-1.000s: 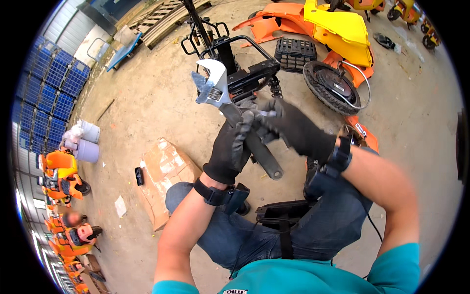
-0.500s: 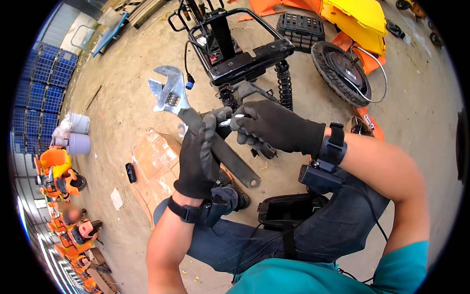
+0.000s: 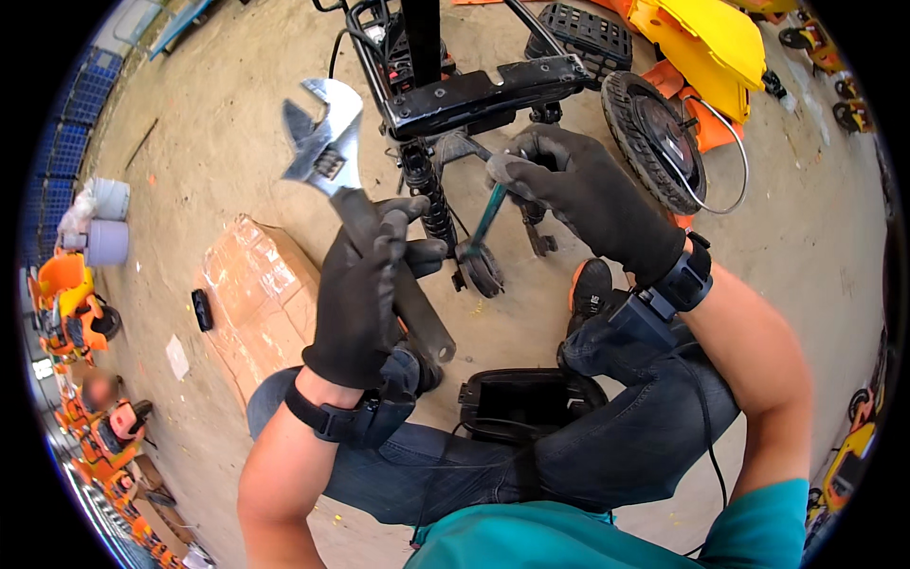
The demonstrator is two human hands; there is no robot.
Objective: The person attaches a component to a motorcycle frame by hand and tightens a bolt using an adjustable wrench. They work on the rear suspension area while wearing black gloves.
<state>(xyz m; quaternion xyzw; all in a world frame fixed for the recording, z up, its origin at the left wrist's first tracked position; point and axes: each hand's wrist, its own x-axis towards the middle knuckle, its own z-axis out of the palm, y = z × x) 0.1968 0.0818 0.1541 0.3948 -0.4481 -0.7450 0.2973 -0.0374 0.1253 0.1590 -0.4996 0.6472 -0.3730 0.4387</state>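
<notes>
My left hand [image 3: 355, 299], in a black glove, is closed around the dark handle of a large adjustable wrench [image 3: 334, 142]. The wrench slants, its silver jaws up and to the left, the hole in its handle end low on the right. My right hand [image 3: 607, 194], gloved too, pinches a slim teal-green rod-like tool [image 3: 488, 218] between thumb and fingers. That tool points down and slightly left; its exact kind is unclear. Just beyond both hands stands a black metal vehicle frame [image 3: 483, 102] with a spring shock absorber [image 3: 431, 194]. A round black part [image 3: 483, 272] sits below the tool.
Flattened cardboard [image 3: 261, 289] lies left on the concrete floor. A black open case [image 3: 517, 403] sits between my legs. Right of the frame are a loose wheel [image 3: 654, 142] with a cable, a yellow panel [image 3: 706, 43] and a black slatted part [image 3: 590, 43].
My hands have moved apart: the right one went up and right with the teal tool, now in plain view. The wrench shifted slightly left. My view has tilted, so the frame looks nearer.
</notes>
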